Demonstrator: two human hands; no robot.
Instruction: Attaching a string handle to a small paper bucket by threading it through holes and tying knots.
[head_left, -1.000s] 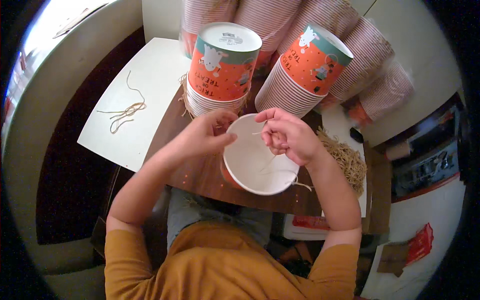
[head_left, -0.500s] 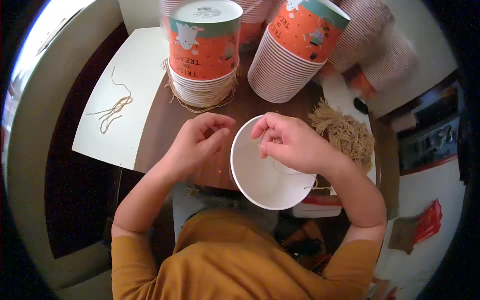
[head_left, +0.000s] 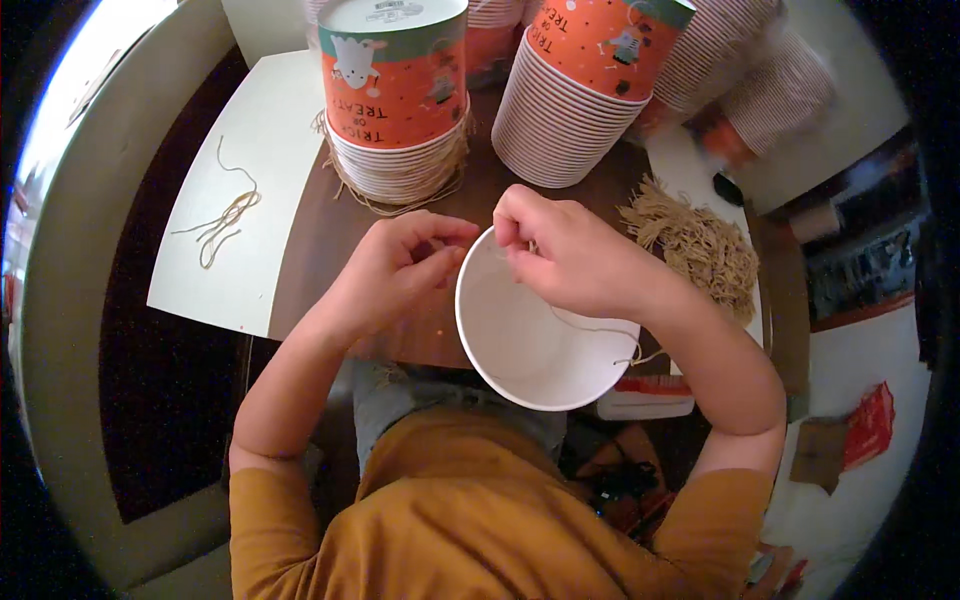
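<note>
An open paper bucket (head_left: 520, 370), white inside, leans with its mouth toward me at the table's front edge. A thin piece of twine (head_left: 590, 328) passes at the bucket's right rim, with a short end outside, and runs across the inside toward my right hand (head_left: 570, 250). That hand is closed in a pinch over the far rim, apparently on the twine; its fingertips are partly hidden. Just outside the left rim, my left hand (head_left: 400, 265) has thumb and forefinger brought together. What lies between them, if anything, is too small to make out.
Behind stand an upside-down bucket stack (head_left: 395, 90) ringed with twine and a tilted stack (head_left: 570, 120). A twine bundle (head_left: 700, 250) lies right on the brown table (head_left: 330, 260); loose twine (head_left: 235, 205) lies on the white surface at left. More stacks (head_left: 775, 100) blur at far right.
My right hand has moved up and slightly left to the bucket's far rim, its fingers closing. More twine shows taut-looking across the inside. The view has shifted slightly; my left hand stays near the rim.
</note>
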